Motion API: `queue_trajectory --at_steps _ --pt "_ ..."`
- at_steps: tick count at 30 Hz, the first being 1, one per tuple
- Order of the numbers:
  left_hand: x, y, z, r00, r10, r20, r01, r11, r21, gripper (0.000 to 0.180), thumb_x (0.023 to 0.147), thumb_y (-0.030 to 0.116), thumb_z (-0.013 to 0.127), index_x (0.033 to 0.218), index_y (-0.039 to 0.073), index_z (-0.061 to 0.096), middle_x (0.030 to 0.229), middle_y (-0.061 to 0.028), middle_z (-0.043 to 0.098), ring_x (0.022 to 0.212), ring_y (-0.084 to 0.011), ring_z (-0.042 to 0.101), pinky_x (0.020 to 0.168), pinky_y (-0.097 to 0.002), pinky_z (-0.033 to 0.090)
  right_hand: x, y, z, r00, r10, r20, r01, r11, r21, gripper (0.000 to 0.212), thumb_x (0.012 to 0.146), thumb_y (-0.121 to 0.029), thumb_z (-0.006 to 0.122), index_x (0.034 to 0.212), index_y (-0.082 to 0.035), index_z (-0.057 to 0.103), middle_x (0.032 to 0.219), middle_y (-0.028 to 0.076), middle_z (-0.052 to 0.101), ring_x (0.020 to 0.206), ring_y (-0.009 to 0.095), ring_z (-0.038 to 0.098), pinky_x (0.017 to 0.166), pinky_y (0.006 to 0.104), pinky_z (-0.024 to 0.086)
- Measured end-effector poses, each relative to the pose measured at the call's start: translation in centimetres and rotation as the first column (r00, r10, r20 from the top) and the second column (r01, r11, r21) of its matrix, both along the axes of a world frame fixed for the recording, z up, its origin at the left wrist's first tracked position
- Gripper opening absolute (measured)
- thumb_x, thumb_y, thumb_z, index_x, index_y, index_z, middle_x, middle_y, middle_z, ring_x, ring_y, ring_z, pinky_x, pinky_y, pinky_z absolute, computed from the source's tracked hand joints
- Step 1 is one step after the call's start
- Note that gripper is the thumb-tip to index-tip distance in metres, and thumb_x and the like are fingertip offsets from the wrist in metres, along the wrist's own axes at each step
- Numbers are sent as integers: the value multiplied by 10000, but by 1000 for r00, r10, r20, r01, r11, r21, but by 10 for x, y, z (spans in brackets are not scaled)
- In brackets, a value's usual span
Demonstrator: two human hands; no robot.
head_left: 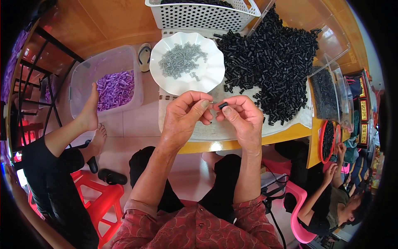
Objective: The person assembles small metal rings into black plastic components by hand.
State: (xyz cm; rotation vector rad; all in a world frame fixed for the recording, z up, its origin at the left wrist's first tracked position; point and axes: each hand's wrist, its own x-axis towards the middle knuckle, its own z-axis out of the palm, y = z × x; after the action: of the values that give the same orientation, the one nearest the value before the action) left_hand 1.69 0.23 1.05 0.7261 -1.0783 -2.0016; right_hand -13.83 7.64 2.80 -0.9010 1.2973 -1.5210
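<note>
My left hand (186,115) is closed, thumb and forefinger pinching a small metal spring (213,102). Right beside it, my right hand (243,120) grips a short black plastic tube (223,105) between thumb and fingers. The spring's end points at the tube; whether they touch is too small to tell. Both hands are above the near part of the cloth-covered table. Beyond my left hand stands a white scalloped plate (213,79) bearing a heap of small grey springs (180,61). A large pile of black plastic tubes (269,58) spreads over the cloth to the right.
A white perforated basket (199,18) stands at the back. Left on the floor, a clear bin (78,89) holds purple pieces, near a person's bare feet and a red stool (103,203). At right are a clear box (327,93), a red-rimmed tray (321,143) and another person.
</note>
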Motion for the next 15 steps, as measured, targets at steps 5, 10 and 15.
queue_trajectory --at_steps 5,10,15 --pt "2 0 -2 998 28 -61 -27 999 28 156 976 75 576 1083 -22 635 934 -69 670 749 -103 624 655 -243 538 4 -2 -5 991 0 -133 -6 999 -44 131 900 -7 665 1026 29 667 916 45 667 809 82 616 729 215 501" --pt "-2 1 -3 997 -5 -76 7 1000 28 151 973 58 573 1082 -24 640 948 -73 672 797 -112 648 689 -247 550 2 -3 -5 967 -18 -253 -3 997 -79 130 882 8 672 1008 12 702 945 29 632 838 84 607 729 217 482" --pt "-4 2 -5 997 -12 -73 12 1000 0 143 960 37 587 1068 -26 657 921 -77 684 803 -118 661 735 -255 562 5 -3 -4 919 -94 -383 58 993 -104 145 872 6 676 1012 1 710 932 50 635 815 115 620 724 223 485"
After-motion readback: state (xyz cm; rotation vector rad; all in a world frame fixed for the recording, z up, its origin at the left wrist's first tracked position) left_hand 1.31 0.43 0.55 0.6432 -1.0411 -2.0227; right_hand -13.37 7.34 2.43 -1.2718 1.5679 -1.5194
